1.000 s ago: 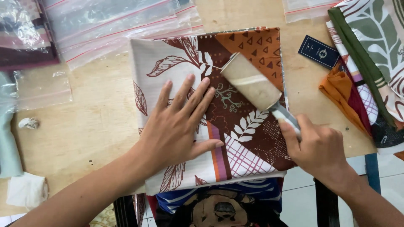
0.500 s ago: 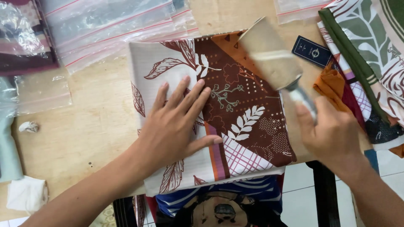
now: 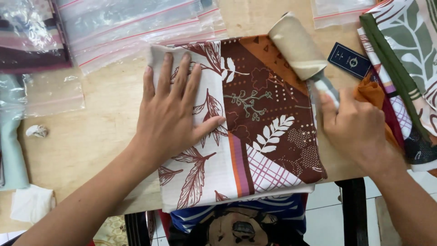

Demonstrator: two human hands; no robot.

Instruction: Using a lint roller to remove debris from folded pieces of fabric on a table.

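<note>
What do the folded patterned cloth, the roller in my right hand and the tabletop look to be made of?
Folded leaf-print cloth: thin woven fabric, matte; soft layered edges. Lint roller in the right hand: beige papery sheet roll, likely adhesive, on a pale, probably plastic handle. Light wooden table: probably unfinished plywood; visible grain. Left hand presses the cloth flat.

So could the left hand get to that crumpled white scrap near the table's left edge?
Probably yes: the left hand lies flat on the folded patterned cloth, holding nothing, and only bare wooden tabletop lies between it and the crumpled scrap.

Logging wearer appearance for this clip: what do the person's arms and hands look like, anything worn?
Both forearms are bare as far as the frame shows; no sleeves visible. The left hand and right hand wear no gloves, rings, watch or bracelets that I can see. Fingernails are short and unpainted.
</note>
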